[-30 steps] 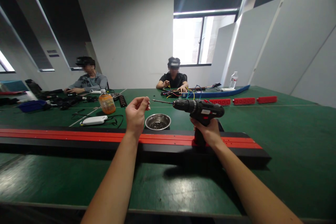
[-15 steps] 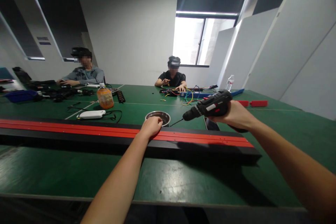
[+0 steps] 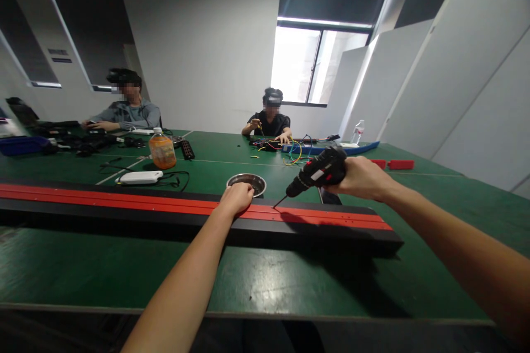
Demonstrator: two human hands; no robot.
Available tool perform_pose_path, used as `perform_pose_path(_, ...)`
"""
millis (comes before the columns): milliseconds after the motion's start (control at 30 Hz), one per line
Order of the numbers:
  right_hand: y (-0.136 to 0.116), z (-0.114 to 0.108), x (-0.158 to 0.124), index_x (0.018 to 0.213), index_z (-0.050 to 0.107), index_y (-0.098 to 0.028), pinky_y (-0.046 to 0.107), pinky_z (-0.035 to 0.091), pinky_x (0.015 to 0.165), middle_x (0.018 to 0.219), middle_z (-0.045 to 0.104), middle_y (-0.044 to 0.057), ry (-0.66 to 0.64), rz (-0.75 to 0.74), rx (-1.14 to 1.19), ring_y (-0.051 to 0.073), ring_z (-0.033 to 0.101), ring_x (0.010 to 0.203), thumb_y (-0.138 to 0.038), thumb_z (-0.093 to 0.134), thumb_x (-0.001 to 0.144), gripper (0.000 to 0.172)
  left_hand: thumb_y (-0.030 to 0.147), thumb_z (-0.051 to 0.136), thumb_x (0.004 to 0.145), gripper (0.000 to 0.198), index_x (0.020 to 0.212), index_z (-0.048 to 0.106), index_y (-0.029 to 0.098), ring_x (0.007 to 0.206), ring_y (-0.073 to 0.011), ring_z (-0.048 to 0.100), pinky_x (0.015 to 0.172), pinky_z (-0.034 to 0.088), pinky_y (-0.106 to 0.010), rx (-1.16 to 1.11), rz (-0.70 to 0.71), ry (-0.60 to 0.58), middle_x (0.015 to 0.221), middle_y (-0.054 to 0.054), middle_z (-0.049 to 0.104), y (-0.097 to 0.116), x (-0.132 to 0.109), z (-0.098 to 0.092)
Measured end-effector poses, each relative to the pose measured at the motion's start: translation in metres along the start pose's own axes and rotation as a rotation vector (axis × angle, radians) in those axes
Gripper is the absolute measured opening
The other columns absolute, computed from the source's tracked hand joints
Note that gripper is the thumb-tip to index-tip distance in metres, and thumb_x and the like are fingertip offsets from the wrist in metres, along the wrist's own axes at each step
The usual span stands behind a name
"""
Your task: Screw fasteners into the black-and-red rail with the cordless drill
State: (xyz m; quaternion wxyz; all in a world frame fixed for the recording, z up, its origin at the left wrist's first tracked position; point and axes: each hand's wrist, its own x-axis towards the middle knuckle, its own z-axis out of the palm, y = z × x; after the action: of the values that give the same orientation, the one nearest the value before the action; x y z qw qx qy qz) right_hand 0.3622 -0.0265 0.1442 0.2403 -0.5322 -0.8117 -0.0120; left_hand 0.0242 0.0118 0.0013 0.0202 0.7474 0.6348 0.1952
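Note:
A long black rail with a red strip [image 3: 124, 202] lies across the green table [image 3: 290, 281] in front of me. My left hand [image 3: 237, 198] rests on the red strip with its fingers curled, just in front of a small steel bowl [image 3: 247, 181] of dark screws. My right hand [image 3: 361, 177] grips a black and red cordless drill [image 3: 318, 171], tilted down to the left. Its bit tip touches the red strip a little right of my left hand. Whether my left fingers pinch a screw is hidden.
An orange drink bottle [image 3: 162, 149] and a white device with a black cable [image 3: 139, 177] stand behind the rail at left. Two seated people work at the far side, with coloured wires [image 3: 290, 150], a blue strip, red parts and a water bottle [image 3: 358, 133].
My left hand came down from the air onto the red strip. My right hand tipped the drill from level to pointing down, and its bit moved onto the strip.

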Motion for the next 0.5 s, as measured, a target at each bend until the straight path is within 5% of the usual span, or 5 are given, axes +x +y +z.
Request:
perform_pose_path(100,-0.003,-0.001,0.003,0.086,0.078,-0.022,0.031,0.046,0.057,0.07,0.071,0.004,-0.116,0.0,-0.062,0.021,0.065,0.066,-0.047,0.077,0.062,0.034,0.041,0.04,0.097,0.04,0.107,0.075,0.024,0.102,-0.028,0.07,0.088,0.05,-0.036,0.002,-0.007,-0.009,0.112,-0.012,0.076,0.0,0.0,0.0)
perform_pose_path(500,-0.05,-0.015,0.051,0.088,0.074,-0.024,0.034,0.037,0.055,0.067,0.064,0.007,-0.171,-0.089,-0.397,0.024,0.061,0.062,-0.047,0.079,0.058,0.038,0.047,0.029,0.1,0.055,0.104,0.076,0.019,0.105,-0.031,0.069,0.094,0.047,-0.041,0.094,-0.016,-0.103,0.112,-0.016,0.075,0.01,-0.005,-0.009)
